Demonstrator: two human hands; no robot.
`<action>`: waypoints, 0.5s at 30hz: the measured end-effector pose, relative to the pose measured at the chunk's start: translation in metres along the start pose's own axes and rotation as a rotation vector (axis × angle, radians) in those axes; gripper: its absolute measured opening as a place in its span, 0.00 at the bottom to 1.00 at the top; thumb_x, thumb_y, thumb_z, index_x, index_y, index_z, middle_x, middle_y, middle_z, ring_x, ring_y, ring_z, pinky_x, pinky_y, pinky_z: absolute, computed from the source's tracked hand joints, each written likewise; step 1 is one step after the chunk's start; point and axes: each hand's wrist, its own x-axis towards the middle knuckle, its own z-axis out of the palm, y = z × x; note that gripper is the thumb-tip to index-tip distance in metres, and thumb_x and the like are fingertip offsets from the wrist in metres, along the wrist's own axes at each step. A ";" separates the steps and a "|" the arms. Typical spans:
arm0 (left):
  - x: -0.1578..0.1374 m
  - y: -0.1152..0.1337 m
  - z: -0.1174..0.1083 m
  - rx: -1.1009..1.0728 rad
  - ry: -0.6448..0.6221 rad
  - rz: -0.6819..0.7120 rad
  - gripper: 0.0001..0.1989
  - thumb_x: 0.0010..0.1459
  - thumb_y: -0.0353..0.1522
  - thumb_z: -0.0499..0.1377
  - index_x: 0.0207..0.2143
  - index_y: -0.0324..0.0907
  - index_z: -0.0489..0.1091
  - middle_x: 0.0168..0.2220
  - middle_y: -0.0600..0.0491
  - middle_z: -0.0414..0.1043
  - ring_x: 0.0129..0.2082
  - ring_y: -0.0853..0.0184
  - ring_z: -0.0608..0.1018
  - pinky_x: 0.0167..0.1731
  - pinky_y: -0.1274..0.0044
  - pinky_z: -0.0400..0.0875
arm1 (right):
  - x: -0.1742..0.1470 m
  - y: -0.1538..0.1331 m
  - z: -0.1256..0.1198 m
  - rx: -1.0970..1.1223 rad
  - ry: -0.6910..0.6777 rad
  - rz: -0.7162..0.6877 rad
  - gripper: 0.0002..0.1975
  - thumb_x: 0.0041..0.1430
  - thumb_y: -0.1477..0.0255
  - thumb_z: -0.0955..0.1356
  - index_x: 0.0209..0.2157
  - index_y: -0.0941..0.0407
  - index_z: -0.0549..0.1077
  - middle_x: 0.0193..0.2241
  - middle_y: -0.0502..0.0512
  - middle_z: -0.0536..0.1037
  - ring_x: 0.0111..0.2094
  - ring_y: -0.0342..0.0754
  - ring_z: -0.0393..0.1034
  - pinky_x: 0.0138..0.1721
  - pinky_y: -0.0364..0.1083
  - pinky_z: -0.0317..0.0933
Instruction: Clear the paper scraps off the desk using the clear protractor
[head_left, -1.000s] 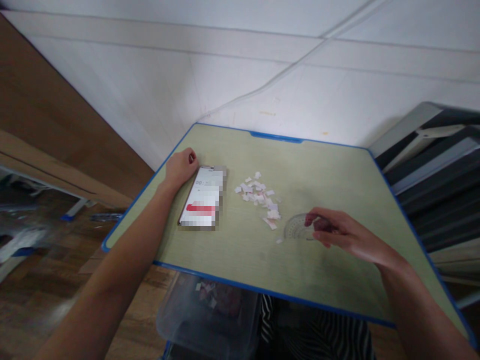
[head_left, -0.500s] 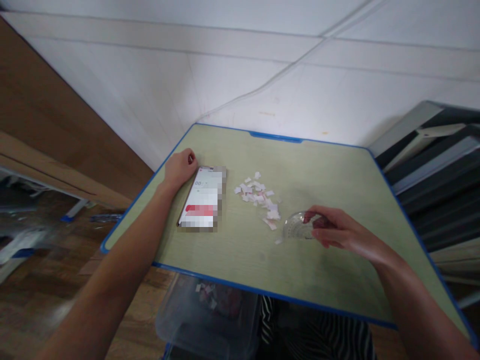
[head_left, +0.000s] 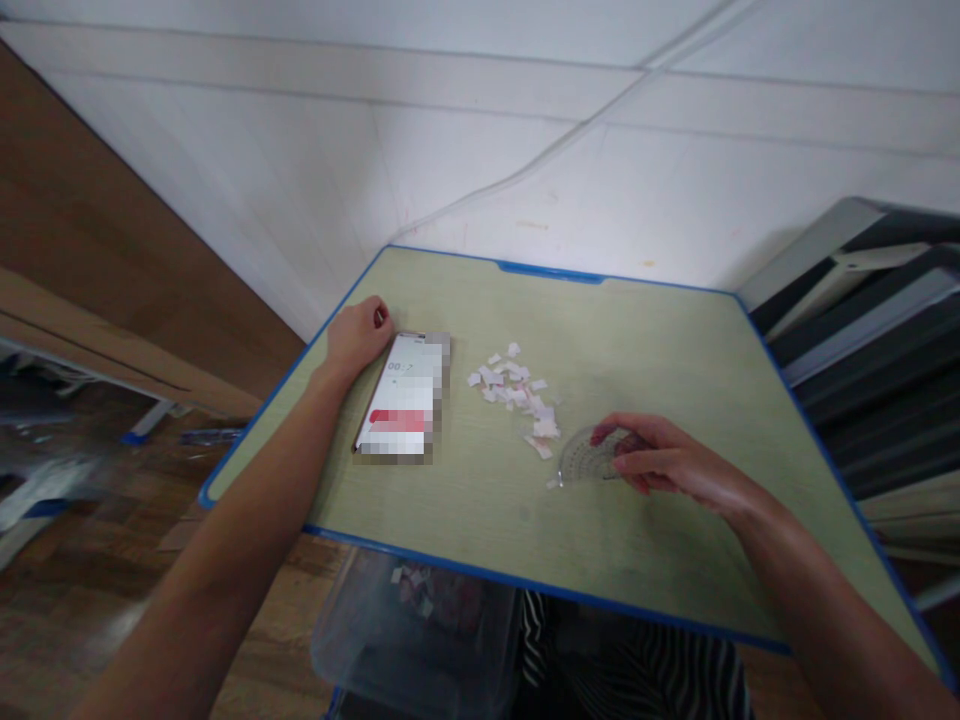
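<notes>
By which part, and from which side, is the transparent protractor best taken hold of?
Probably by the right end of the protractor, pinched between thumb and fingers, coming from the right, as the right hand does. It is a thin half-disc, so a pinch suits, and its left end is beside paper scraps, leaving fingers less room.

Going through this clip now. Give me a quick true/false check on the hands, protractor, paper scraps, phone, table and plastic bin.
1. The right hand holds a clear protractor. True.
2. The plastic bin stands on the table. False: it is below the table's near edge.
3. The left hand is beside the phone. True.
4. The paper scraps form one neat stack. False: they are loosely scattered.
5. The table's border is red. False: it is blue.
</notes>
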 end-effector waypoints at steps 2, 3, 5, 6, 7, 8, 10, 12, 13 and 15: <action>0.000 0.000 0.000 -0.005 -0.001 0.000 0.11 0.55 0.34 0.50 0.37 0.43 0.70 0.34 0.47 0.75 0.35 0.61 0.74 0.31 0.73 0.64 | 0.001 0.001 0.001 0.018 0.008 0.006 0.17 0.43 0.67 0.69 0.37 0.58 0.70 0.13 0.43 0.67 0.14 0.38 0.55 0.15 0.39 0.42; 0.000 0.000 0.000 -0.009 -0.003 0.003 0.11 0.55 0.34 0.50 0.37 0.43 0.70 0.34 0.47 0.75 0.35 0.60 0.74 0.32 0.73 0.64 | 0.002 0.001 0.002 0.026 0.012 0.009 0.18 0.42 0.67 0.69 0.38 0.58 0.69 0.13 0.42 0.67 0.14 0.38 0.55 0.15 0.39 0.42; 0.000 -0.001 0.001 -0.018 -0.004 0.010 0.11 0.55 0.34 0.50 0.37 0.43 0.70 0.34 0.47 0.75 0.36 0.60 0.74 0.32 0.73 0.64 | 0.003 0.001 0.004 0.033 0.011 0.018 0.18 0.42 0.67 0.69 0.38 0.57 0.69 0.13 0.42 0.66 0.13 0.38 0.55 0.15 0.40 0.42; 0.001 -0.002 0.001 -0.022 -0.004 0.013 0.11 0.54 0.34 0.51 0.37 0.43 0.70 0.34 0.47 0.75 0.36 0.59 0.75 0.32 0.72 0.64 | 0.004 0.001 0.005 0.028 0.007 0.023 0.19 0.42 0.67 0.69 0.38 0.57 0.69 0.13 0.42 0.66 0.13 0.38 0.54 0.15 0.40 0.42; 0.001 -0.002 0.001 -0.023 -0.004 0.013 0.11 0.54 0.34 0.51 0.37 0.43 0.70 0.34 0.47 0.75 0.36 0.59 0.75 0.32 0.72 0.64 | 0.004 0.000 0.006 0.019 0.004 0.026 0.19 0.42 0.67 0.69 0.38 0.57 0.69 0.12 0.41 0.66 0.13 0.39 0.54 0.15 0.40 0.41; 0.001 -0.002 0.001 -0.023 -0.004 0.012 0.11 0.55 0.34 0.51 0.37 0.43 0.70 0.35 0.47 0.75 0.36 0.59 0.75 0.32 0.73 0.63 | 0.004 0.000 0.007 0.004 0.001 0.022 0.19 0.42 0.66 0.69 0.38 0.57 0.69 0.12 0.41 0.66 0.13 0.39 0.54 0.15 0.40 0.41; 0.001 -0.002 0.001 -0.016 -0.003 0.007 0.11 0.55 0.34 0.50 0.37 0.43 0.70 0.35 0.47 0.75 0.36 0.59 0.75 0.31 0.73 0.63 | 0.003 -0.001 0.009 -0.040 0.007 -0.018 0.18 0.43 0.66 0.68 0.38 0.57 0.69 0.13 0.41 0.65 0.13 0.39 0.55 0.15 0.40 0.43; 0.000 -0.001 0.000 -0.010 -0.004 0.005 0.11 0.55 0.34 0.50 0.37 0.42 0.70 0.35 0.47 0.76 0.36 0.60 0.75 0.31 0.73 0.63 | 0.001 -0.002 0.011 -0.123 0.038 -0.101 0.16 0.47 0.66 0.68 0.38 0.57 0.70 0.14 0.42 0.64 0.15 0.40 0.57 0.16 0.40 0.46; 0.000 -0.001 -0.001 -0.007 -0.004 0.005 0.11 0.55 0.33 0.50 0.37 0.42 0.70 0.34 0.47 0.76 0.36 0.60 0.75 0.31 0.73 0.63 | -0.002 -0.002 0.012 -0.186 0.065 -0.161 0.14 0.49 0.67 0.67 0.38 0.57 0.71 0.15 0.42 0.64 0.16 0.40 0.58 0.17 0.41 0.48; 0.000 0.000 -0.001 -0.007 -0.009 0.008 0.11 0.55 0.33 0.50 0.37 0.42 0.70 0.35 0.47 0.76 0.36 0.60 0.75 0.32 0.73 0.63 | -0.008 -0.002 0.015 -0.364 0.116 -0.295 0.12 0.56 0.68 0.65 0.41 0.57 0.72 0.17 0.44 0.66 0.17 0.41 0.60 0.19 0.41 0.51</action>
